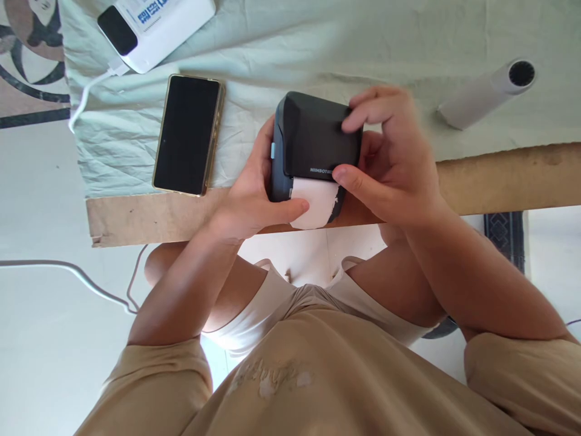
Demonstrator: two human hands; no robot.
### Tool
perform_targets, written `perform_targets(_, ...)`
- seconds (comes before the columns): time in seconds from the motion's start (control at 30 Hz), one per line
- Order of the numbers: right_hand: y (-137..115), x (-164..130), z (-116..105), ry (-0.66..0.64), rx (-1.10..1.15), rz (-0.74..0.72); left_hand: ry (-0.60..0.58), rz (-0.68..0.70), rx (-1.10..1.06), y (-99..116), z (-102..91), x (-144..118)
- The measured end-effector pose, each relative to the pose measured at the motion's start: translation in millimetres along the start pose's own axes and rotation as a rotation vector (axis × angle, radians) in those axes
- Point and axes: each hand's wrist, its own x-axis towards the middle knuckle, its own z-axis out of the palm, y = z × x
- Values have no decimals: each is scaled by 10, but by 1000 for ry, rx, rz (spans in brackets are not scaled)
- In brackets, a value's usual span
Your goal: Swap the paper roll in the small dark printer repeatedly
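A table [499, 175] with a bare brown near edge carries a pale green cloth [318, 36] (creased). On the cloth lie a phone [187, 134] at left, a white device [157, 27] with a cable far left, and a paper roll [485, 92] at right.

The person wears a loose tan T-shirt [313, 375] with short sleeves [167, 369] — a faded, cracked pale print on the chest — and whitish shorts [267, 306]; both forearms bare.
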Motion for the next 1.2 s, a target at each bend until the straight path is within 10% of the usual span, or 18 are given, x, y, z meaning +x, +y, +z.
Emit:
perform_targets(0.83,110,67,27,-194,161,95,84,-59,-51,-67,26,-12)
perform_targets(1.2,24,54,-94,-59,67,66,101,-50,-153,-60,131,39)
